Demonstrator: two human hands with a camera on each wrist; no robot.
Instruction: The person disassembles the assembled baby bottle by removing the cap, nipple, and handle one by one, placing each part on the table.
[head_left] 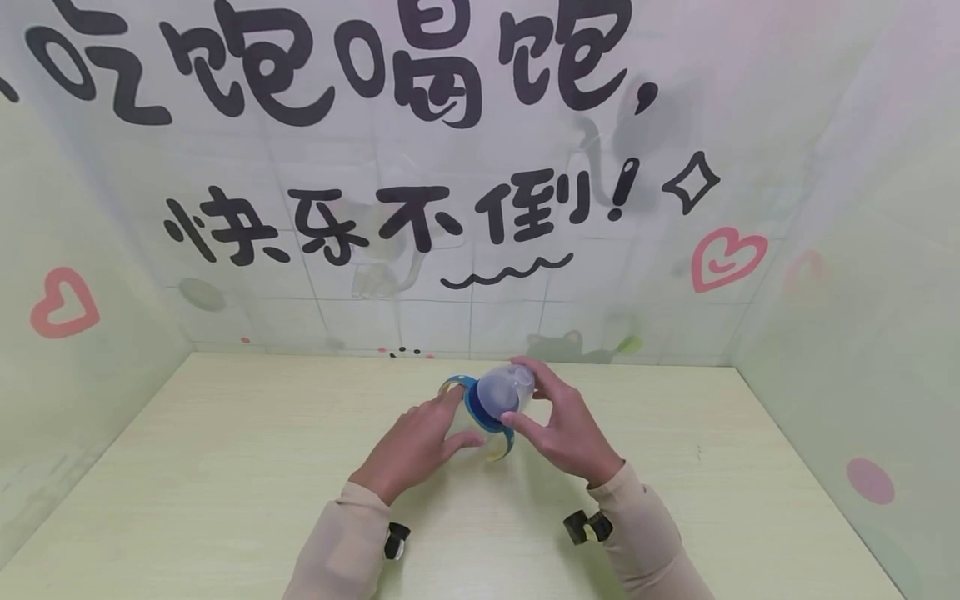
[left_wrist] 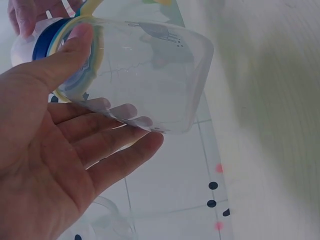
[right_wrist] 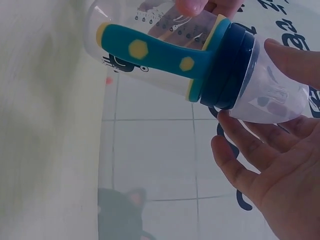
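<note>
A clear baby bottle (left_wrist: 150, 70) with a dark blue collar (right_wrist: 234, 65) and teal, yellow-spotted handles (right_wrist: 150, 52) is held tilted above the table between both hands. The left hand (head_left: 420, 442) grips the bottle's body, thumb on one side near the collar and fingers along the other. Around the translucent dome cap (right_wrist: 272, 90) at the collar end, the right hand (head_left: 568, 425) curls its thumb and fingers. In the head view the left hand hides much of the bottle's body. The cap sits against the collar.
A pale wood-grain table (head_left: 247, 483) lies beneath the hands. Behind it stands a printed wall (head_left: 420, 321) with large black characters, and side panels (head_left: 862, 333) close in both sides. A small black device (head_left: 587, 527) sits at the right wrist, another (head_left: 396, 540) at the left.
</note>
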